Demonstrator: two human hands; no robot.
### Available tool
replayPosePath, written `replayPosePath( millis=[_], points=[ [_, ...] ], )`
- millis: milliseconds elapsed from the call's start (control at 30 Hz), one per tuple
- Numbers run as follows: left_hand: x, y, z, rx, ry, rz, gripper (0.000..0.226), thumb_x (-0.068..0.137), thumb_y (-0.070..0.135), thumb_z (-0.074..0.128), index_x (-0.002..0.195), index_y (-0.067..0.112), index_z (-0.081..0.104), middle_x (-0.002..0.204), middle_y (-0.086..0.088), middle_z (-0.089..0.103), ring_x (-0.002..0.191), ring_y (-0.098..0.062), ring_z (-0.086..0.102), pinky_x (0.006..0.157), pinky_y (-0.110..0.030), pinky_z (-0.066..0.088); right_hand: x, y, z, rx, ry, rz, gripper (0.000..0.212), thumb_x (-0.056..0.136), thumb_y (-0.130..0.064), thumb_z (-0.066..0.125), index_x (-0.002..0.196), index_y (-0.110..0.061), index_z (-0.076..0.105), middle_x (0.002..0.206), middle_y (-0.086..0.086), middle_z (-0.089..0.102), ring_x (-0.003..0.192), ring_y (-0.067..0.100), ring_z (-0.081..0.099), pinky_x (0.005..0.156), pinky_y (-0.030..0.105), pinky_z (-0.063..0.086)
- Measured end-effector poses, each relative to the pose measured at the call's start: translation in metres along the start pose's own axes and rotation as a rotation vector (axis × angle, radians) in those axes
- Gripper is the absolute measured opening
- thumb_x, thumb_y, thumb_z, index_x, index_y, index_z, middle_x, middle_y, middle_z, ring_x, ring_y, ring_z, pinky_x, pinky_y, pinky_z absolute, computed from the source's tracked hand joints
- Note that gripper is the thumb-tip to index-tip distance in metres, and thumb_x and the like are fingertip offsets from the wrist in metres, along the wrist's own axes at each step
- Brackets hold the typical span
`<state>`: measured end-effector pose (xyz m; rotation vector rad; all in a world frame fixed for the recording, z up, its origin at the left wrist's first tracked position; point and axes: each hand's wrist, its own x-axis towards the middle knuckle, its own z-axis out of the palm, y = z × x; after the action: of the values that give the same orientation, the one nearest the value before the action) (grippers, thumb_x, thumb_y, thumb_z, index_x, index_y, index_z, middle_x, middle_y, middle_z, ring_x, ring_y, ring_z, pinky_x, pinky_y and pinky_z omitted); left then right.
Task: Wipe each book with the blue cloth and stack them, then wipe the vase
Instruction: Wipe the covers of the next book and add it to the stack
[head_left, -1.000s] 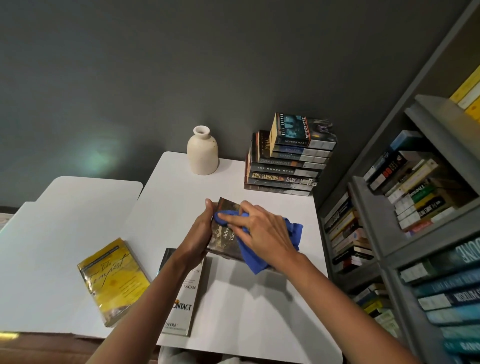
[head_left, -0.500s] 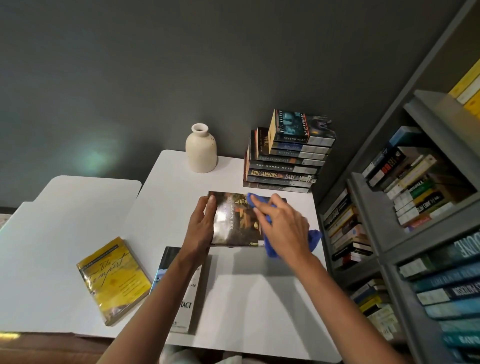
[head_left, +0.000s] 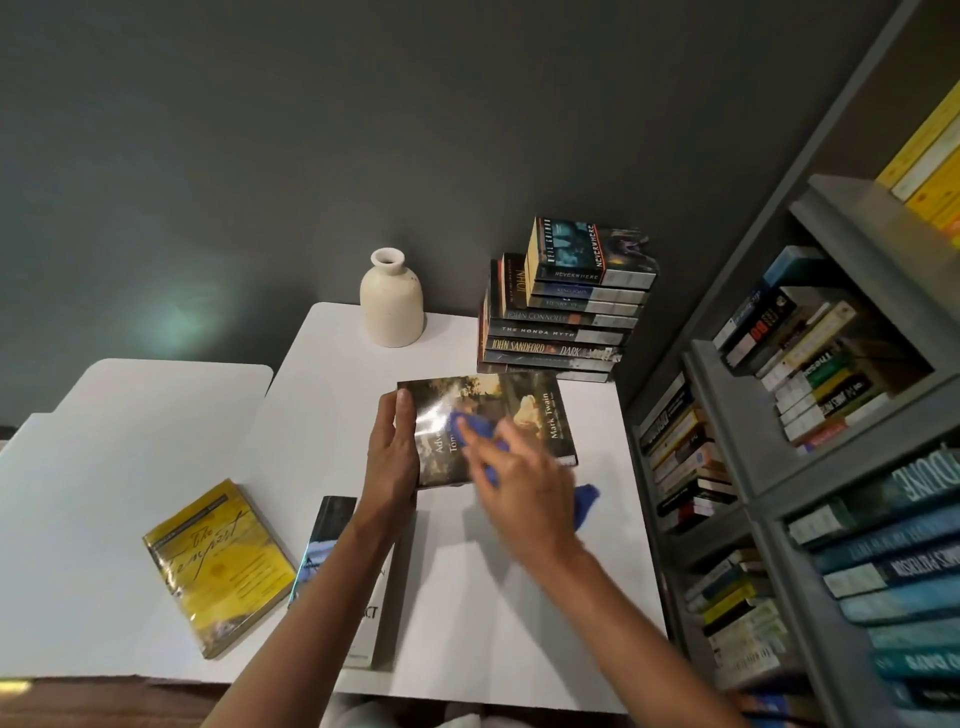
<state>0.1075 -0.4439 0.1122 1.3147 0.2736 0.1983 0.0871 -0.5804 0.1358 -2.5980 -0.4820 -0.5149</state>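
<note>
On the white table (head_left: 467, 597), the dark glossy Mark Twain paperback (head_left: 498, 415) lies flat, its left edge clasped by the left hand (head_left: 392, 457). The right hand (head_left: 524, 483) presses the crumpled blue cloth (head_left: 475, 428) onto the cover's middle; half a second ago it wiped nearer the top edge.

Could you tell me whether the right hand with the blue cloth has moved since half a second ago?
Yes. The right hand and blue cloth slid leftward across the dark Mark Twain paperback, away from the grey bookshelf.
</note>
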Motion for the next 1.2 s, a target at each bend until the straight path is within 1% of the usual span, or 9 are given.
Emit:
replayPosePath(
  millis=[100, 267, 367, 467, 600, 800, 933, 1100, 1200],
  points=[
    [0.0, 0.0, -0.001, -0.033, 0.002, -0.02, 0.028, 0.104, 0.041, 0.038, 0.091, 0.025, 0.058, 0.096, -0.005, 0.061, 0.096, -0.02, 0.059, 0.086, -0.043, 0.049, -0.014, -0.016, 0.001, -0.01, -0.05, -0.128, 0.032, 0.087, -0.034, 0.063, 0.119, -0.034, 0.066, 0.083, -0.006, 0.057, 0.066, 0.01, 0.055, 0.046, 0.019, 0.038],
    [0.003, 0.008, -0.011, -0.063, 0.05, -0.062, 0.029, 0.105, 0.036, 0.034, 0.097, 0.017, 0.053, 0.091, 0.001, 0.061, 0.085, -0.01, 0.063, 0.065, -0.023, 0.053, -0.009, 0.05, -0.016, -0.039, 0.025, 0.12, 0.03, 0.09, -0.034, 0.061, 0.12, -0.035, 0.064, 0.078, -0.004, 0.051, 0.06, 0.017, 0.056, 0.047, 0.023, 0.034],
    [0.0, 0.011, -0.005, -0.072, -0.03, -0.154, 0.032, 0.105, 0.04, 0.033, 0.109, 0.012, 0.049, 0.096, -0.002, 0.063, 0.083, -0.007, 0.068, 0.061, -0.029, 0.057, 0.002, 0.051, -0.013, -0.051, 0.038, 0.164, 0.028, 0.09, -0.033, 0.064, 0.117, -0.031, 0.067, 0.079, -0.003, 0.053, 0.06, 0.019, 0.057, 0.047, 0.025, 0.039],
    [0.0, 0.013, 0.003, -0.177, -0.123, -0.257, 0.044, 0.104, 0.044, 0.032, 0.126, 0.007, 0.043, 0.123, -0.018, 0.062, 0.105, -0.028, 0.066, 0.075, -0.045, 0.06, 0.002, 0.011, -0.006, -0.019, 0.022, -0.011, 0.027, 0.092, -0.038, 0.055, 0.116, -0.034, 0.067, 0.083, -0.005, 0.056, 0.063, 0.012, 0.056, 0.046, 0.025, 0.045],
    [0.001, 0.014, 0.002, -0.379, -0.147, -0.365, 0.061, 0.102, 0.048, 0.032, 0.141, 0.001, 0.038, 0.134, -0.027, 0.055, 0.1, -0.028, 0.069, 0.071, -0.036, 0.059, -0.019, -0.009, -0.002, 0.007, -0.066, -0.21, 0.032, 0.09, -0.039, 0.05, 0.12, -0.04, 0.063, 0.081, -0.007, 0.05, 0.066, 0.011, 0.052, 0.043, 0.024, 0.038],
    [-0.002, 0.021, 0.003, -0.378, -0.211, -0.315, 0.036, 0.104, 0.044, 0.026, 0.119, 0.019, 0.047, 0.122, -0.012, 0.067, 0.101, -0.032, 0.069, 0.072, -0.055, 0.059, 0.002, 0.034, -0.02, -0.043, 0.017, 0.004, 0.033, 0.086, -0.035, 0.062, 0.119, -0.036, 0.066, 0.076, -0.007, 0.049, 0.062, 0.011, 0.051, 0.046, 0.016, 0.025],
    [-0.004, 0.005, 0.008, -0.302, -0.201, -0.392, 0.058, 0.101, 0.051, 0.029, 0.134, 0.007, 0.047, 0.128, -0.02, 0.063, 0.104, -0.027, 0.068, 0.079, -0.041, 0.058, 0.0, 0.003, -0.001, -0.049, -0.065, -0.18, 0.031, 0.087, -0.039, 0.053, 0.115, -0.04, 0.066, 0.08, -0.009, 0.049, 0.067, 0.011, 0.052, 0.046, 0.023, 0.036],
    [-0.01, 0.0, 0.019, -0.272, -0.093, -0.376, 0.063, 0.098, 0.06, 0.024, 0.091, 0.016, 0.069, 0.086, -0.006, 0.074, 0.08, -0.014, 0.073, 0.072, -0.024, 0.055, 0.02, -0.01, 0.007, -0.028, -0.017, -0.119, 0.031, 0.084, -0.036, 0.06, 0.115, -0.04, 0.067, 0.076, -0.007, 0.047, 0.066, 0.012, 0.053, 0.048, 0.021, 0.033],
    [-0.01, -0.001, 0.027, -0.23, -0.053, -0.269, 0.062, 0.093, 0.066, 0.025, 0.092, 0.017, 0.063, 0.08, -0.001, 0.07, 0.082, -0.012, 0.07, 0.068, -0.02, 0.054, 0.028, -0.016, 0.009, 0.029, -0.006, -0.074, 0.033, 0.086, -0.036, 0.057, 0.118, -0.039, 0.065, 0.074, -0.006, 0.045, 0.062, 0.011, 0.051, 0.05, 0.019, 0.03]
  ],
)
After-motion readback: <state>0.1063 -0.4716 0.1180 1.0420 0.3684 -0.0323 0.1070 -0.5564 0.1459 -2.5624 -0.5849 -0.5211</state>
